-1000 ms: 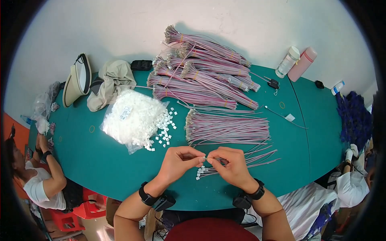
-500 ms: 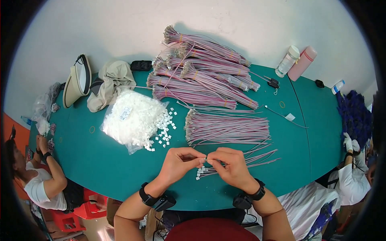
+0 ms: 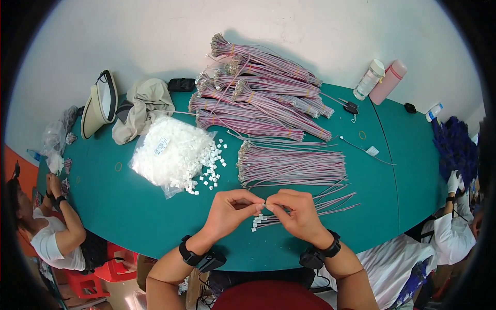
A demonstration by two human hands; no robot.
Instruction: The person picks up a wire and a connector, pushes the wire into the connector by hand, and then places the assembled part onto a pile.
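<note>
My left hand (image 3: 231, 211) and my right hand (image 3: 295, 213) meet fingertip to fingertip above the near part of the green table. Both are closed in a pinch, and a tiny pale piece barely shows between them; the fingers hide the rest. Under my right hand lie several grey-and-pink wires with white plastic connectors (image 3: 254, 225) on their left ends. Just beyond is a spread bundle of loose wires (image 3: 294, 164), all lying crosswise. To the left, a clear bag of white connector housings (image 3: 170, 150) has spilled some loose housings (image 3: 211, 164) onto the table.
Tied wire bundles (image 3: 268, 98) are heaped at the back. A visor cap (image 3: 99, 106) and beige cloth (image 3: 150, 98) lie back left. A clear bottle (image 3: 369, 79), pink bottle (image 3: 388, 82) and keys (image 3: 351, 107) are back right. Co-workers sit at both sides, one with white-gloved hands (image 3: 454, 183).
My hands keep almost the same place and pinch. At the far right, the co-worker's gloved hands have shifted slightly.
</note>
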